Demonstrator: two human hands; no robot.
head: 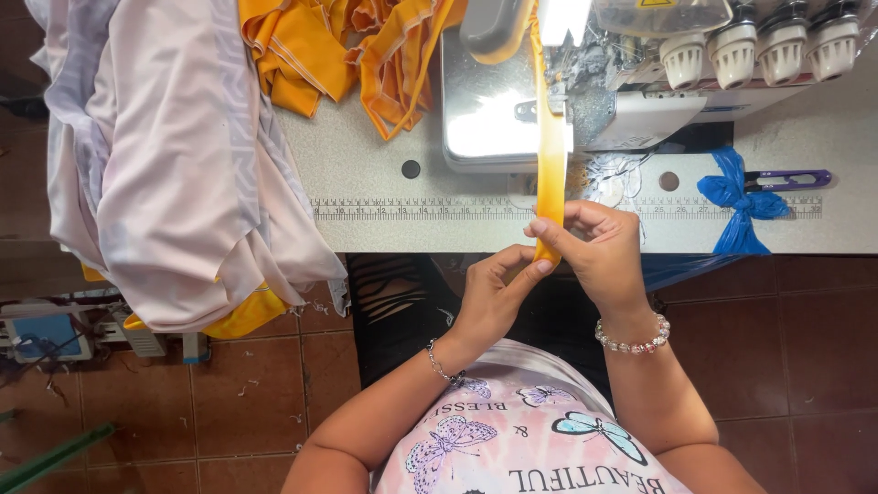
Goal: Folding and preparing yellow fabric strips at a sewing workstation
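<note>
Item: orange fabric strip [551,155], running from sewing machine [512,110] to table edge [384,233]. L hand [494,293] and R hand [599,247] both pinch its near end. Best kept taut, straight, edges aligned w/ feed. Nearby: orange fabric pile [338,46], pale cloth stack [174,155], blue-bowed snips [759,187].

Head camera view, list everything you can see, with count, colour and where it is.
Fabric strip: one, orange-yellow, running from the machine to both hands.
Sewing machine: one, white-grey, top centre of table.
Thread knobs: four, cream, upper right.
Orange fabric pile: one, top centre-left.
Pale pink fabric: one heap, left, draped over table edge.
Ruler strip: one, grey, along table front.
Snips: one, purple, right.
Blue bow: one, tied by the snips.
Floor tiles: reddish-brown.
Left hand: pinching the strip's lower end.
Right hand: gripping the strip.
</note>
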